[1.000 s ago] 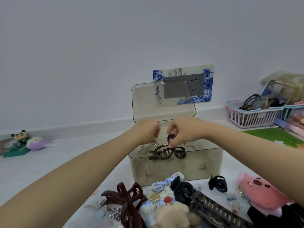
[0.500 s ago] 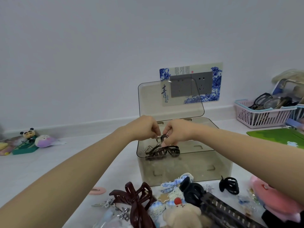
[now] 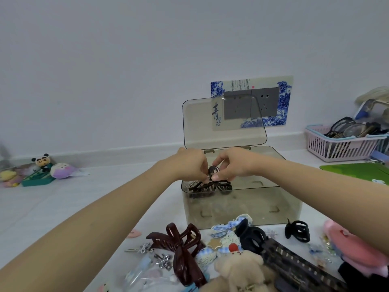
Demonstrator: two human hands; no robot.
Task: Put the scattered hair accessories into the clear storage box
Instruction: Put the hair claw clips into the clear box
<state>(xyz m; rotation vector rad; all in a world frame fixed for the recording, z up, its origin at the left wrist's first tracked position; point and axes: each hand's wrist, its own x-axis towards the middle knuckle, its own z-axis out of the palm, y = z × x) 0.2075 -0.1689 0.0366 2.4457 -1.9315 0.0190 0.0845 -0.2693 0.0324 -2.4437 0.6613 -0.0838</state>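
The clear storage box [image 3: 252, 209] stands on the floor with its lid [image 3: 223, 123] raised. Over its front left corner, my left hand [image 3: 192, 165] and my right hand [image 3: 233, 165] both pinch a dark brown claw clip [image 3: 210, 185], which hangs at the box's rim; a silvery clip shows just behind it. In front of the box lie scattered accessories: a big maroon claw clip [image 3: 183, 249], a black claw clip [image 3: 297, 230], a blue gingham bow [image 3: 229, 226], a navy clip [image 3: 251, 239], silver pins [image 3: 145, 249] and a dark long comb clip [image 3: 294, 264].
A beige plush bear [image 3: 240, 268] and a pink plush [image 3: 353, 247] lie among the accessories. A pink basket of glasses [image 3: 341, 144] and a green mat [image 3: 362, 171] are at the right. Small toys [image 3: 42, 167] sit by the wall at left.
Both hands and the brown claw clip stay at the box's front left corner; the fingers shifted slightly on the clip. The camera view drifted, so the box appears further right.
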